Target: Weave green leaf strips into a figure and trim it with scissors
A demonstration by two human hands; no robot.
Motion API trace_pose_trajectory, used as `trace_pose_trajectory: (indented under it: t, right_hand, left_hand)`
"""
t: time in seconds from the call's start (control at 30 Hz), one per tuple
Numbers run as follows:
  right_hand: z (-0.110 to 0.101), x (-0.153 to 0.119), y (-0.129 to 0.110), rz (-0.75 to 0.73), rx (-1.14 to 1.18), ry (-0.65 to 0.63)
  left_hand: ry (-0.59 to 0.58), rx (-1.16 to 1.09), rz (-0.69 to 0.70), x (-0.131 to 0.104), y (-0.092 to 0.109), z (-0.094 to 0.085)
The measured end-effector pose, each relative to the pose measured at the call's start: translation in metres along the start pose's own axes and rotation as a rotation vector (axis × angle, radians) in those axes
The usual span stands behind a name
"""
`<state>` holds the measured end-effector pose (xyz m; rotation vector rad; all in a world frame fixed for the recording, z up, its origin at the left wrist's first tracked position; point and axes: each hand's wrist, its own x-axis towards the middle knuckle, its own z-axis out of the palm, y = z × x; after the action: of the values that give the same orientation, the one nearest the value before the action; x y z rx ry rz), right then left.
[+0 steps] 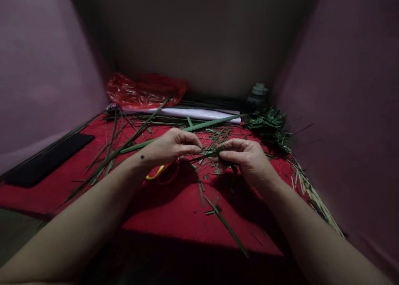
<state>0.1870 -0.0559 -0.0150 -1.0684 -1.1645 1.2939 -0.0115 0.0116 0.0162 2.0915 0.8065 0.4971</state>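
Fingers of the right hand (247, 156) pinch a thin, dark-green leaf strip (204, 155) between thumb and forefinger, above the matte red worktop (168, 218), presumably to steady it. On the left hand (170, 145), thumb and forefinger stand almost together near the strip; I cannot tell whether they grip a strand. Yellow-and-red looped handles (160, 172), probably of scissors, lie beneath that hand, apparently for quick reach.

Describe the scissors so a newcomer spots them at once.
Over the red tabletop, find the person's left hand. Just below it in the picture lie the scissors, partly hidden. Their yellow loop beside a red one sets them apart from the green strips nearby.
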Motion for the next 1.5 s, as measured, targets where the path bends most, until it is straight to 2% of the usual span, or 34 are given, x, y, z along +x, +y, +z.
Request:
trace_pose_trajectory:
  t: [0.1, 0.17, 0.27, 0.4, 0.53, 0.6, 0.7, 0.9, 1.13, 1.33, 1.5]
  right_hand:
    - [-0.001, 0.000, 0.002, 0.059, 0.029, -0.038]
    - [-0.001, 0.000, 0.003, 0.106, 0.066, -0.077]
    - [-0.001, -0.001, 0.002, 0.173, 0.117, -0.132]
    - [0.000, -0.004, -0.002, 0.210, 0.131, -0.198]
    - [0.002, -0.006, -0.005, 0.221, 0.123, -0.236]
    - [0.002, -0.006, -0.004, 0.219, 0.134, -0.249]
    - [0.002, -0.006, -0.002, 0.209, 0.113, -0.276]
    - [0.001, -0.005, 0.000, 0.184, 0.117, -0.291]
    - [0.000, -0.005, -0.002, 0.179, 0.090, -0.274]
    - [0.000, -0.004, -0.001, 0.163, 0.072, -0.258]
    - [-0.002, -0.004, 0.000, 0.152, 0.072, -0.259]
  left_hand:
    - [0.161, 0.129, 0.106, 0.002, -0.001, 0.002]
    - [0.249, 0.146, 0.115, 0.003, 0.000, 0.004]
    - [0.295, -0.055, 0.023, 0.002, 0.003, 0.007]
    - [0.236, -0.554, -0.126, 0.001, 0.005, 0.011]
    - [0.122, -0.992, -0.174, 0.003, 0.002, 0.019]
    - [0.070, -1.155, -0.212, 0.004, 0.003, 0.022]
    - [0.030, -1.282, -0.286, 0.004, 0.007, 0.025]
    - [0.028, -1.325, -0.357, 0.003, 0.011, 0.025]
    - [0.090, -1.251, -0.202, 0.003, 0.008, 0.028]
    - [0.110, -1.219, -0.245, 0.004, 0.008, 0.030]
    - [0.089, -1.186, -0.222, 0.004, 0.007, 0.030]
